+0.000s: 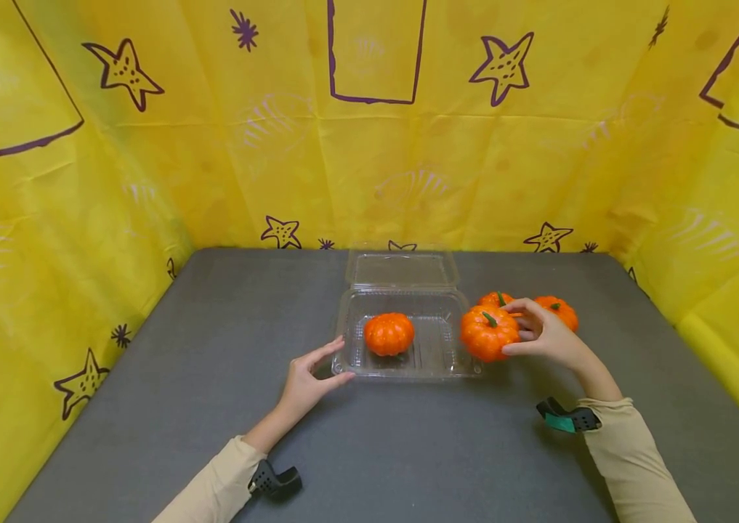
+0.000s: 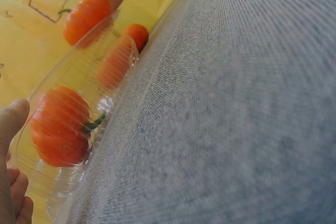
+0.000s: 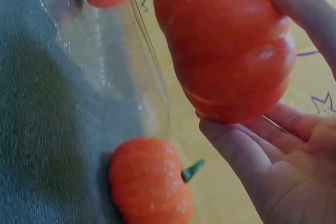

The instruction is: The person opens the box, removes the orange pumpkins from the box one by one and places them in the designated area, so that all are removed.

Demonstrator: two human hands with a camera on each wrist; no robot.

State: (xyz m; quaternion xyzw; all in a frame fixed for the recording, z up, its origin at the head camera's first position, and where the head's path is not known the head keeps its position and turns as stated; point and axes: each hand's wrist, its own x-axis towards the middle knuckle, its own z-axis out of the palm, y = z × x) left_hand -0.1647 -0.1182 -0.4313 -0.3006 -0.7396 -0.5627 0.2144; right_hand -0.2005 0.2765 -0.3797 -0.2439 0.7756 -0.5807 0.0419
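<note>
A small orange pumpkin (image 1: pixel 490 333) with a green stem is gripped by my right hand (image 1: pixel 548 335) between thumb and fingers. It is held up at the right edge of a clear plastic clamshell container (image 1: pixel 437 370), whose lid (image 1: pixel 402 269) lies open toward the back. Another pumpkin (image 1: pixel 389 334) rests in the left part of the container, its stem visible in the left wrist view. My left hand (image 1: pixel 309 378) stays at the container's front left corner, thumb and fingers spread and fairly straight against its edge.
Two more pumpkins stand on the grey table (image 1: pixel 212 407), right of the container: one (image 1: pixel 495 299) behind the held pumpkin, the other (image 1: pixel 559 312) behind my right hand. A yellow patterned cloth (image 1: pixel 369 160) walls the back and sides.
</note>
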